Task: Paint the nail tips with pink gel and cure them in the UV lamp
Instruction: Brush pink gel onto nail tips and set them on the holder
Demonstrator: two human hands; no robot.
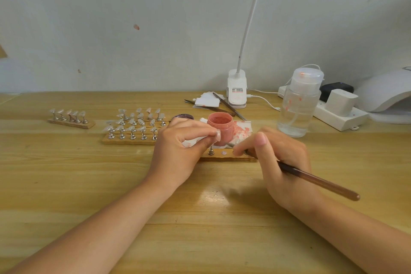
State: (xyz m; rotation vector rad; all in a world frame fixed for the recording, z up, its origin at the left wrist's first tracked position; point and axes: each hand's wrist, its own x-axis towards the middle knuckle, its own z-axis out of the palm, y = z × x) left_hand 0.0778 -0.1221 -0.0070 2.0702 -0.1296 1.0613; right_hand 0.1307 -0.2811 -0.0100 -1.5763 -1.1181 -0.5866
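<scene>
My left hand [182, 142] pinches a nail tip [218, 135] on its small metal stand [210, 151], just above a wooden strip [222, 155]. My right hand [282, 158] grips a brown-handled brush [320, 182], its bristle end pointing left toward the strip. An open jar of pink gel [220, 128] stands right behind both hands on a pink-stained tissue [243, 129]. The white UV lamp [387, 91] sits at the far right edge. Wooden boards with several clear nail tips on stands [133, 127] lie to the left.
A clear pump bottle [299, 104] stands right of the jar. Behind it are a white power strip [340, 115] with a charger, a clip-on desk lamp [237, 89], tweezers [229, 104] and white pads. A smaller board of tips [71, 119] lies far left.
</scene>
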